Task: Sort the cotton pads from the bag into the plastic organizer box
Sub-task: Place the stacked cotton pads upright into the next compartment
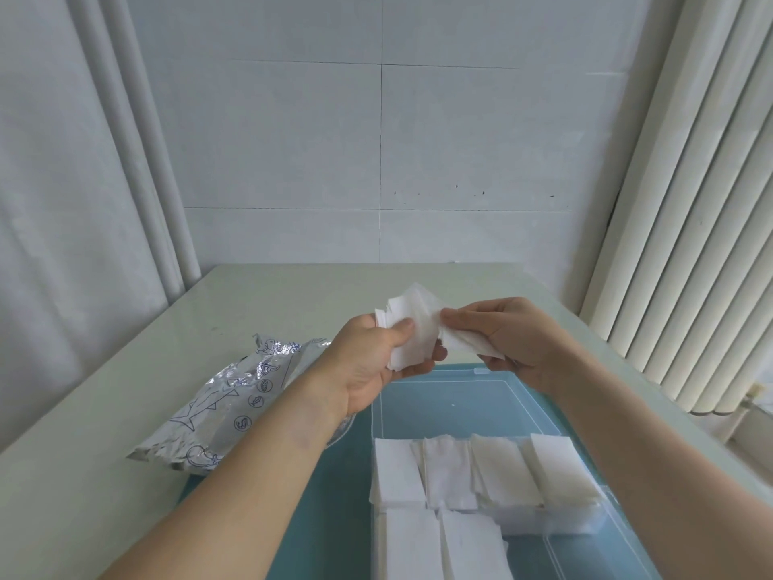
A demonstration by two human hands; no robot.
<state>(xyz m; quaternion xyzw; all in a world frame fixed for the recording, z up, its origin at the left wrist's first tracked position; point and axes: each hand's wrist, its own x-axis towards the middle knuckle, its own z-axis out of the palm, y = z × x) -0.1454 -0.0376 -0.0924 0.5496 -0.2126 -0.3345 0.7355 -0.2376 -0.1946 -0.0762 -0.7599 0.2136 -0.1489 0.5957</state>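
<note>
My left hand (372,362) grips a loose stack of white cotton pads (412,324) above the far end of the clear plastic organizer box (451,387). My right hand (502,337) pinches a single pad (468,343) at the right edge of that stack. Inside the box, the near compartments hold several rows of white pads (464,470), while the far compartment has none in it. The silver foil bag (234,395) with blue fish drawings lies on the table to the left of the box, partly under my left forearm.
The box sits on a blue mat (334,517) on a pale green table (125,412). A white tiled wall is behind the table, curtains hang at left, and a ribbed white radiator (690,244) stands at right.
</note>
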